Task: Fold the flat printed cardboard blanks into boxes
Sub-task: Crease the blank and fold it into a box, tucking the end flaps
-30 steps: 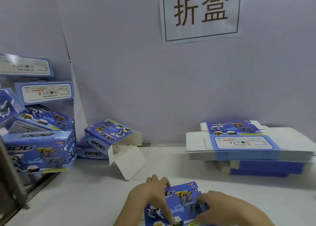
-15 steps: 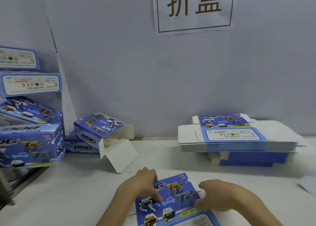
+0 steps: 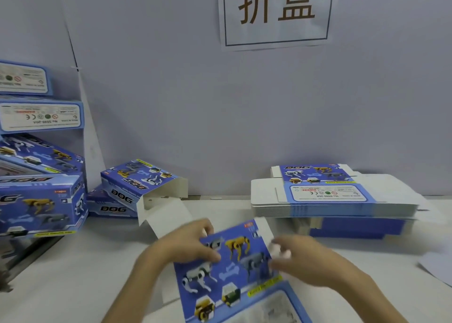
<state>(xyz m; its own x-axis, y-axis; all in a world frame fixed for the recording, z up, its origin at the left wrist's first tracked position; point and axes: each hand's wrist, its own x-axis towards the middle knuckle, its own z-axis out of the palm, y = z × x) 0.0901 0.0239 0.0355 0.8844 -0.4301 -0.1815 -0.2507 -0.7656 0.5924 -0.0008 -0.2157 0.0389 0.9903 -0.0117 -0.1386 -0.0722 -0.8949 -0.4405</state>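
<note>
While the left hand (image 3: 186,247) and right hand (image 3: 303,261) pinched the blank (image 3: 230,273) at six o'clock, boxes (image 3: 127,188) at nine read "DOG".

Blank (image 3: 234,269) sitting front centre, printed side up, blue with robot dogs, skewed. Left hand (image 3: 186,244) is gripping its left edge and right hand (image 3: 310,261), blurred, is gripping its right edge. Stack (image 3: 330,200) of flat blanks lying back right. Folded boxes (image 3: 41,205) piling far left. One open box (image 3: 137,183) leaning beside them, end flaps hanging open.
</note>
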